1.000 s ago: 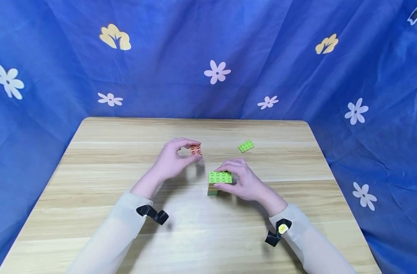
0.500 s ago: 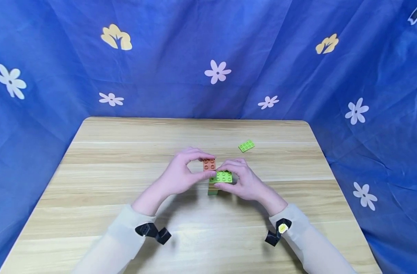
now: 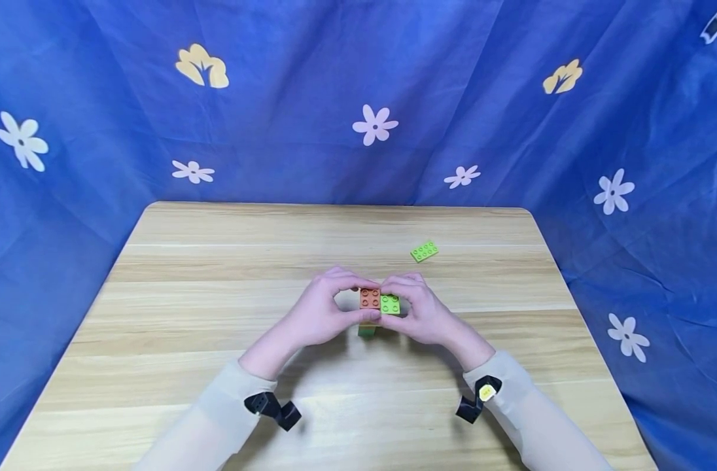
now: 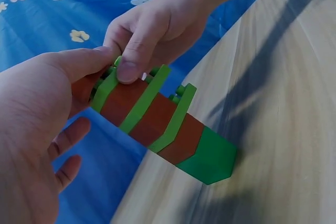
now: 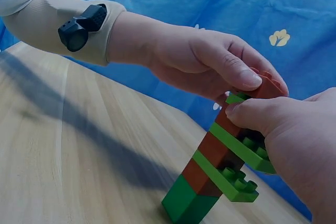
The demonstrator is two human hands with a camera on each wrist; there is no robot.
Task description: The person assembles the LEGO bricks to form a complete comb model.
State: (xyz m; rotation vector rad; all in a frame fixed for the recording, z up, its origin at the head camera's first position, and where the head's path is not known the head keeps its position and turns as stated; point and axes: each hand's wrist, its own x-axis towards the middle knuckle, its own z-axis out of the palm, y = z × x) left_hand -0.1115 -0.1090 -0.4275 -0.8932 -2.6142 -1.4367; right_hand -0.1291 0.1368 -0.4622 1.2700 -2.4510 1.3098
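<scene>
A tower of brown bricks and light green plates stands on a dark green base brick (image 4: 210, 156) in the left wrist view. The plates stick out to one side. My left hand (image 3: 320, 314) pinches a small brown brick (image 3: 369, 297) between thumb and fingers at the tower's top, over the left half of the top green plate (image 3: 390, 305). Whether the studs are fully pressed together cannot be told. My right hand (image 3: 423, 315) grips the tower's upper part just below, thumb at the front. Both thumbs nearly meet. Fingers cover part of the upper tower.
A loose light green plate (image 3: 424, 251) lies on the wooden table (image 3: 217, 261) behind my right hand. Blue cloth (image 3: 276, 98) with flower prints hangs behind and beside the table. Each wrist wears a small black camera (image 3: 273, 409).
My left hand has moved right and toward me, bringing the brown brick from beside the tower onto its top. My right hand has stayed on the tower.
</scene>
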